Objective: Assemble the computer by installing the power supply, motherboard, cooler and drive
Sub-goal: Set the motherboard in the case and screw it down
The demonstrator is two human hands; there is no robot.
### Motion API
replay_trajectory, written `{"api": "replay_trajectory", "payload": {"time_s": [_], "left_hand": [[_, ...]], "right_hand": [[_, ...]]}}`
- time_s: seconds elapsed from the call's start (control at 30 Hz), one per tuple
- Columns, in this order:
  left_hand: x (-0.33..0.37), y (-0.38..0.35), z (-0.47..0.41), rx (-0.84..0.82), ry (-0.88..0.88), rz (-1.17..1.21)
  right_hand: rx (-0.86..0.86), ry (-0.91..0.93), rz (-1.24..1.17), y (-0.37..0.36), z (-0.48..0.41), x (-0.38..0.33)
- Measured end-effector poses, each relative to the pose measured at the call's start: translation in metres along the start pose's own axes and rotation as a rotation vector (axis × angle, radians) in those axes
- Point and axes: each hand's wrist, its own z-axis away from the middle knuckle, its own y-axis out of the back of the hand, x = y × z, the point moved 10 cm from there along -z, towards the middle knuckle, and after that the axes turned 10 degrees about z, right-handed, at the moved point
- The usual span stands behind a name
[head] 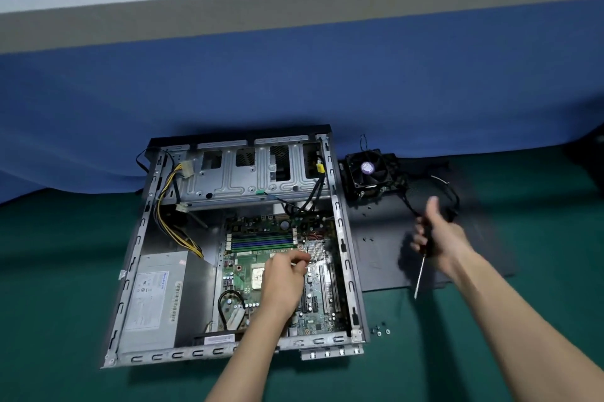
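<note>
Case (342, 228) lay open on the green table (49, 303), its lid off so both hands could reach in. The power supply (153, 297) sat in the case's 7 o'clock corner, with yellow cables (170, 222) running up toward 11 o'clock. The motherboard (238, 257) lay flat at 4 o'clock inside the case.

The left hand (284, 277) hovered over the middle of the board with its fingertips drawn together as if pinching. Whether a screw sat between them could not be told. The right hand (438, 238) was closed round the handle of a screwdriver (420, 272), thumb up and shaft pointing down. It was held clear of the case at 3 o'clock, likely waiting for the left to set a screw.

Spare screws (379, 330) lay on the table at 5 o'clock, just outside the case corner and within easy reach. The cooler (371, 169) rested outside at 2 o'clock on a black panel (392, 254), so it was judged not yet fitted. The metal cage (235, 179) sat at 12 o'clock. No drive could be made out.
</note>
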Motion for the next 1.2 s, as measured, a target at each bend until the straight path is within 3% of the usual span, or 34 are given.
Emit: {"api": "replay_trajectory", "payload": {"time_s": [0.1,0.3,0.57,0.63,0.73,0.9,0.97,1.07,1.2], "left_hand": [[-0.001,-0.002,0.0,0.003,0.011,0.004],[-0.004,-0.005,-0.002,-0.002,0.038,0.01],[-0.006,-0.003,-0.002,0.002,0.059,0.038],[-0.001,0.002,-0.001,0.012,0.041,0.056],[0.02,0.012,0.005,0.036,-0.047,0.201],[0.082,-0.004,0.022,-0.207,-0.163,0.514],[0.104,-0.008,0.029,-0.258,-0.227,0.449],[0.129,0.011,0.04,-0.092,-0.467,0.056],[0.115,0.03,0.038,-0.209,-0.341,0.399]], "right_hand": [[-0.012,0.053,0.441,-0.015,-0.01,0.017],[0.04,0.286,1.074,-0.049,-0.024,0.018],[0.036,0.437,1.24,-0.069,-0.034,0.02],[0.06,0.436,1.179,-0.063,-0.032,0.013],[0.08,0.491,0.854,-0.054,-0.011,-0.021],[-0.257,0.608,0.18,-0.094,0.083,-0.097],[-0.38,0.624,0.076,-0.123,0.121,-0.111],[-0.444,0.569,0.024,-0.157,0.149,-0.106],[-0.436,0.416,-0.033,-0.183,0.149,-0.078]]}}
